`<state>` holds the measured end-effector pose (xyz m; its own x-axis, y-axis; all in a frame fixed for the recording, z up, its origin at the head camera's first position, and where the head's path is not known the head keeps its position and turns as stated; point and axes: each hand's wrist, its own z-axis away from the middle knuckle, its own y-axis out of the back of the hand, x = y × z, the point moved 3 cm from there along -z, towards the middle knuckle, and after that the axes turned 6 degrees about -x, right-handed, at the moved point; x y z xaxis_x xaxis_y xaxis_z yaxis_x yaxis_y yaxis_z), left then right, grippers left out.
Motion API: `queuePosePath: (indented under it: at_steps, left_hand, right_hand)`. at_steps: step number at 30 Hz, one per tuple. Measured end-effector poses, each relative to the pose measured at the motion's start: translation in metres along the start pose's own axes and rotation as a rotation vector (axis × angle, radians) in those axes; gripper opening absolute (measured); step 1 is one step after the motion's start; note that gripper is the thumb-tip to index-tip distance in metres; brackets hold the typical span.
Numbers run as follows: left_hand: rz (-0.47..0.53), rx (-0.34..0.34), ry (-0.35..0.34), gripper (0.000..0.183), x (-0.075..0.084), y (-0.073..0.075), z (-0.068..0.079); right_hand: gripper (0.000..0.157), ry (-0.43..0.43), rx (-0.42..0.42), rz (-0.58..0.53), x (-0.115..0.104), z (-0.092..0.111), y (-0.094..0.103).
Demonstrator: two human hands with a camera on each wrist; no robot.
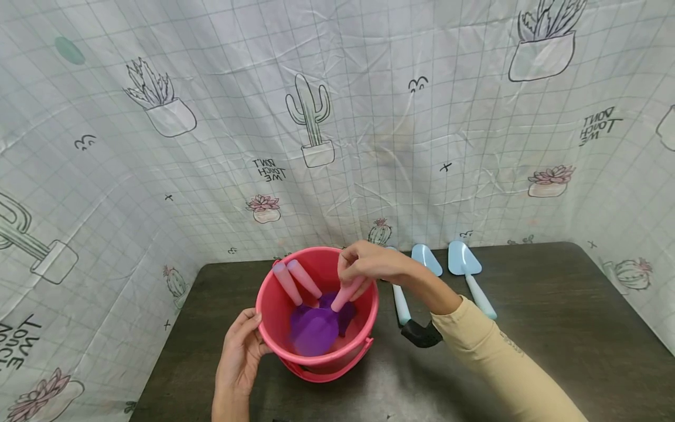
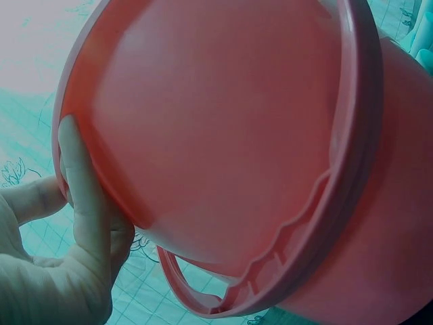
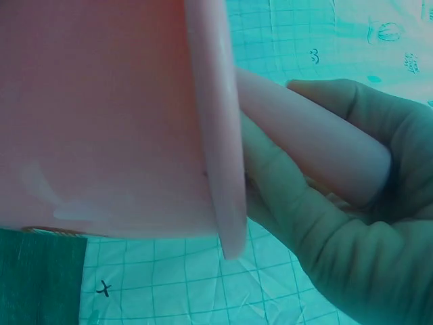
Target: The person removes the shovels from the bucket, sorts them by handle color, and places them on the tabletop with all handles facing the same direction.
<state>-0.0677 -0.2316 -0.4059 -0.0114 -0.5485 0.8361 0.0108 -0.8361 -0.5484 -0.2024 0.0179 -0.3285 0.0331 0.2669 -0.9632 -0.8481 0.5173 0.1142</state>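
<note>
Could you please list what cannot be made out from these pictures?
- Left blue shovel: head view, blade mostly behind the right hand.
- Bucket: head view, floor largely covered by purple blades.
- Sleeve: head view, print too small to read.
- Dark thing: head view, cut off by the bottom edge.

3 pink-handled purple tools (image 1: 306,279), blades (image 1: 315,331) down, in a pinkish-red bucket (image 1: 329,271)

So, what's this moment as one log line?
left hand: grips bucket | right hand: holds pink shovel handle | in bucket: purple blades | on table: blue shovels
</note>
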Motion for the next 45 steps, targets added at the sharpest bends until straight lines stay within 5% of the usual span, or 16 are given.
queuePosePath:
  at_steps: [12, 24, 45]
  left_hand:
    - [0.008, -0.005, -0.003, 0.017, -0.001, 0.0, 0.0]
    - [0.01, -0.012, -0.01, 0.017, -0.001, 0.0, 0.001]
    - [-0.01, 0.021, -0.005, 0.017, -0.001, -0.001, 0.001]
  right_hand:
    - [0.024, -0.052, -0.093, -0.014, 0.005, 0.009, 0.008]
    - [0.027, 0.002, -0.189, -0.023, 0.004, 0.016, 0.011]
    - [0.03, 0.118, -0.174, -0.343, 0.023, 0.029, 0.025]
